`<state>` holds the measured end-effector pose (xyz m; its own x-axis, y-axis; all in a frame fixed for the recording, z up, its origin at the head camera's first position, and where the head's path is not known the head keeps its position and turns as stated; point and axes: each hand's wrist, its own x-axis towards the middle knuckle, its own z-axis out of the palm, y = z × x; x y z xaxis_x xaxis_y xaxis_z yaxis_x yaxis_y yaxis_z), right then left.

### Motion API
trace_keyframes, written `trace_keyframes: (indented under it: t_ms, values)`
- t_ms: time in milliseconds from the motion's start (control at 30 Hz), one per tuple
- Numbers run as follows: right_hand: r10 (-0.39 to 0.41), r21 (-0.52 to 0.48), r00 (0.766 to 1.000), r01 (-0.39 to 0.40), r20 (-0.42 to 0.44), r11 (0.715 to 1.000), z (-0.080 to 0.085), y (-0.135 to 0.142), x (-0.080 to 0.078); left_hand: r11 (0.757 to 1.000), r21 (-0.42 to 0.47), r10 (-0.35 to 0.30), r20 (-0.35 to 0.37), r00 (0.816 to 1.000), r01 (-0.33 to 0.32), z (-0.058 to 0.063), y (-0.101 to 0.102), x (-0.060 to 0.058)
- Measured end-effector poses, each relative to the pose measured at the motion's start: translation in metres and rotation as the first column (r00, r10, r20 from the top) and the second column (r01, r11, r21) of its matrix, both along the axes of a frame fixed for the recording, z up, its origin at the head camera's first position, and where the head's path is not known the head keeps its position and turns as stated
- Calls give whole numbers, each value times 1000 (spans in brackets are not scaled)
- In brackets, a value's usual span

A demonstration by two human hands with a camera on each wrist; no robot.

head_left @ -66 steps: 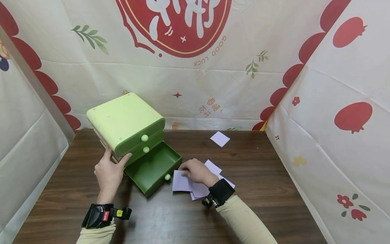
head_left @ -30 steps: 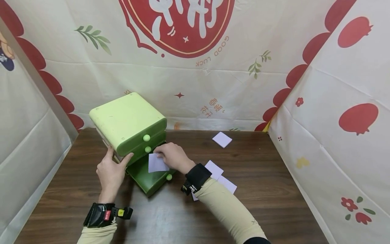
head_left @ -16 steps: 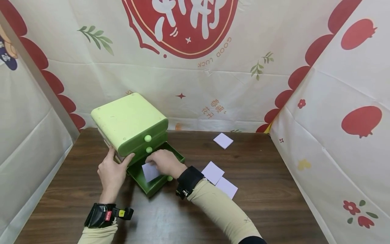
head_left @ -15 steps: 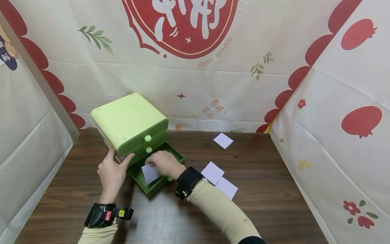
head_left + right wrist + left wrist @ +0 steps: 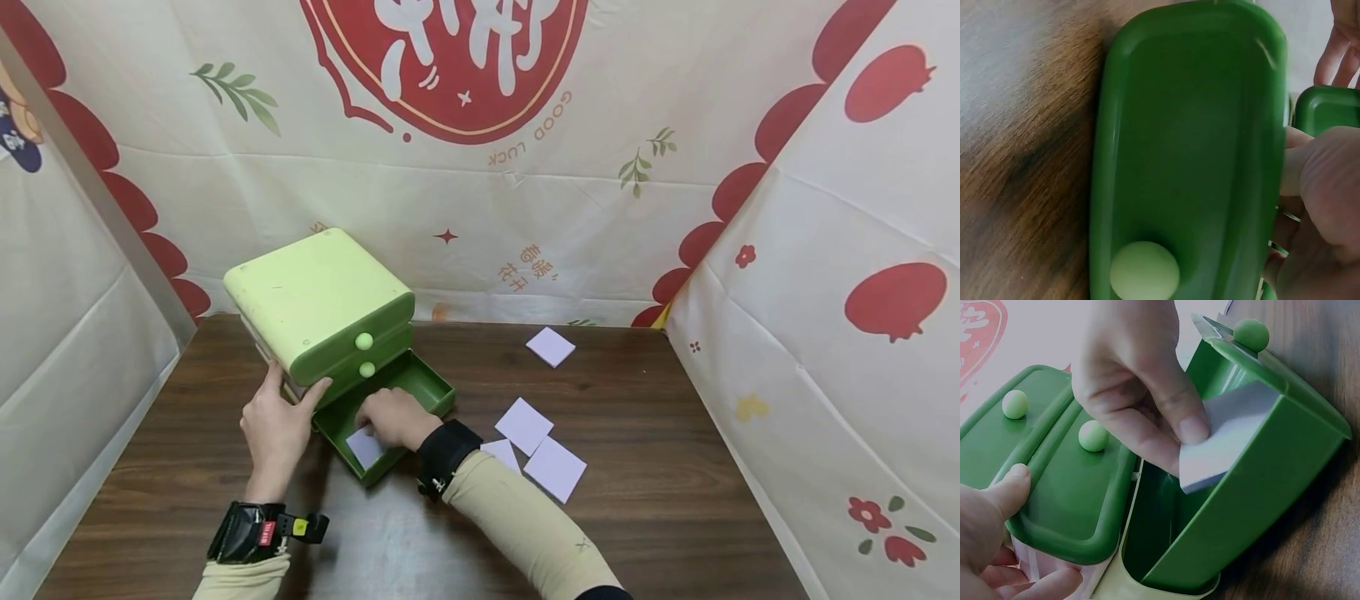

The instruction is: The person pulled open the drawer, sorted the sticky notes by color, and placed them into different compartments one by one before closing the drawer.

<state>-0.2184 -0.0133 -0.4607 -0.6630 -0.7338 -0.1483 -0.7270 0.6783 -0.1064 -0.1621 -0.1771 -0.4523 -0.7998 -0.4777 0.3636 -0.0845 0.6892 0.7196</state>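
A small green drawer cabinet [image 5: 322, 296] stands at the left of the table, its bottom drawer [image 5: 426, 385] pulled out. My left hand [image 5: 276, 425] grips the cabinet's near side; in the left wrist view the thumb lies on a drawer front and the fingers are at the side wall. My right hand [image 5: 396, 417] is inside the pulled-out drawer. Between its thumb and fingers it pinches a lilac sticky note pad [image 5: 1229, 434], which hangs tilted within the drawer walls. The right wrist view shows mostly the drawer front with its round knob [image 5: 1144, 272], and the pad is hidden there.
Several more lilac pads lie on the wooden table [image 5: 645, 500]: a close group [image 5: 555, 468] to the right of my right forearm, one partly covered by the sleeve, and a single pad [image 5: 551, 346] near the back edge. Printed cloth [image 5: 480, 208] hangs behind and at both sides.
My right hand has carried the pad from the group on the table leftward over the drawer, then lowered it inside toward the drawer's front. The left hand has stayed on the cabinet.
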Motion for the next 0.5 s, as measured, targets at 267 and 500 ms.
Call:
trace_keyframes:
  t_ms: [267, 500]
  values:
    - [-67, -4, 997, 67, 33, 998, -9, -5, -6, 1000, -21, 4, 4, 1000, -4, 0, 1, 1]
    - [-126, -16, 988, 128, 89, 992, -13, -8, -8, 1000, -12, -9, 41, 999, 10, 4, 0, 2]
